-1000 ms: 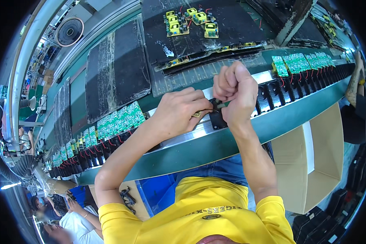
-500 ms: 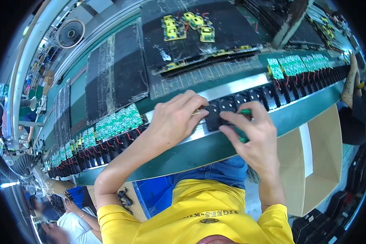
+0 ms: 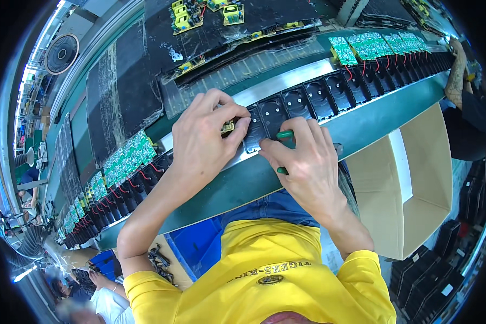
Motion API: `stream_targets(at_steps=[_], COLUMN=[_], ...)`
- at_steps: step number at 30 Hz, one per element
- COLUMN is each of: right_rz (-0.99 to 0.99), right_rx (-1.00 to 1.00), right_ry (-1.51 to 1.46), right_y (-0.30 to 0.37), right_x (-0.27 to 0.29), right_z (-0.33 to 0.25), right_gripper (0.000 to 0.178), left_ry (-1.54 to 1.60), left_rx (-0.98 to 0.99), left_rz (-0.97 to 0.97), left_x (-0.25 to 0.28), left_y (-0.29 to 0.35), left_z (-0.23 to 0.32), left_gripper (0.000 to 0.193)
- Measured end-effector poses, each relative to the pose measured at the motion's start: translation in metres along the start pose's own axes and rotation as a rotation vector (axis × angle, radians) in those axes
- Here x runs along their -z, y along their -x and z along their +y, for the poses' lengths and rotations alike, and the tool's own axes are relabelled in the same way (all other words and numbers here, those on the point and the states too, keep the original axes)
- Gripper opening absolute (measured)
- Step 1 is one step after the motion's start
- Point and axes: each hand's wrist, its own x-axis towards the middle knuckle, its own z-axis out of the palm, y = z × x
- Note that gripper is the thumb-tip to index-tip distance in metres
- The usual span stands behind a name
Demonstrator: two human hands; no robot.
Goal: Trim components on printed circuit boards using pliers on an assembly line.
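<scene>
A row of black plastic casings (image 3: 321, 100) runs along the green bench in front of me. My left hand (image 3: 204, 135) is closed at the near part of the row, thumb and fingertips pinched on a small circuit board with yellow parts (image 3: 228, 127), mostly hidden by the fingers. Right beside it, my right hand (image 3: 306, 162) is closed around a green-handled tool (image 3: 285, 134); its working end is covered by my fingers, so I cannot tell its kind. The right fingertips are at the edge of a black casing (image 3: 255, 129) between both hands.
Green circuit boards with red wires (image 3: 370, 46) lie along the row at right, and more boards (image 3: 128, 157) at left. Yellow-part boards (image 3: 188, 15) rest on a black mat. A cardboard box (image 3: 397, 189) stands below the bench, right. Another person's arm (image 3: 457, 73) is at far right.
The view has shifted, so the bench appears further left and higher. Both hands remain close together at the casings; the right hand's fingertips now sit nearer the casing's lower edge.
</scene>
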Motion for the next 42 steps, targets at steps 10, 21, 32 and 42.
stream_targets(at_steps=[10, 21, 32, 42], right_rz=[-0.020, -0.026, -0.014, -0.011], right_rx=[-0.020, -0.032, -0.032, -0.037], right_ry=[0.012, -0.001, 0.000, -0.009], right_y=[0.0001, 0.0003, 0.0013, -0.0004], right_x=[0.0020, 0.0026, 0.0008, 0.0024], right_z=[-0.0001, 0.0000, -0.0001, -0.0013], right_gripper=[0.016, 0.015, 0.014, 0.014], left_ry=[-0.090, -0.159, -0.139, -0.148], left_rx=[-0.039, -0.087, -0.066, -0.089], left_rz=[-0.022, -0.034, -0.046, -0.048], left_x=[-0.0010, -0.0011, 0.0001, 0.0008], left_y=[-0.0038, -0.0051, -0.0065, -0.0077], left_z=[0.0014, 0.0006, 0.0026, 0.0022], left_gripper=[0.002, 0.005, 0.006, 0.005])
